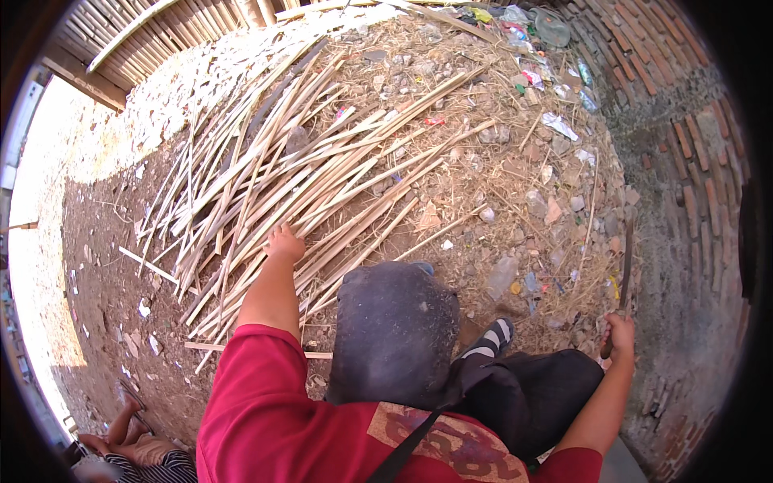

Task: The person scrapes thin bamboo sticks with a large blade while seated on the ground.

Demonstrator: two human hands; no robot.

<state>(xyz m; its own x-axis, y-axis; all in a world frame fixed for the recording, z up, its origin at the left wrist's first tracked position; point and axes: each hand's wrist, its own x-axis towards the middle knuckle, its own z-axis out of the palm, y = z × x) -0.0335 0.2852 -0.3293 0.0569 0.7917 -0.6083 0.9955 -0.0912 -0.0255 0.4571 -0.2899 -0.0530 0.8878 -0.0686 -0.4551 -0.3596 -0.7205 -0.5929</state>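
The person in the red shirt (266, 410) leans over a loose heap of split bamboo strips (298, 177) that fans out across the dirt ground (105, 274). The left hand (286, 243) is stretched forward and rests on the near edge of that heap, fingers curled down onto one of the pale strips; from above I cannot tell whether it has actually closed around a strip or only presses on it. The right hand (620, 328) is held out to the side, well apart from the heap, and is clenched around the handle of a long dark blade (626, 270) that points away from the body toward the brick wall (692, 185). So the strips lie straight ahead of and under the left hand, and far to the left of the right one. Between the two arms sit a dark knee (394, 330) and a striped sandal (491, 338). Beyond the heap the ground is strewn with dry straw, stones and bits of plastic litter (531, 72). Another person's bare feet (121, 431) show at the lower left.
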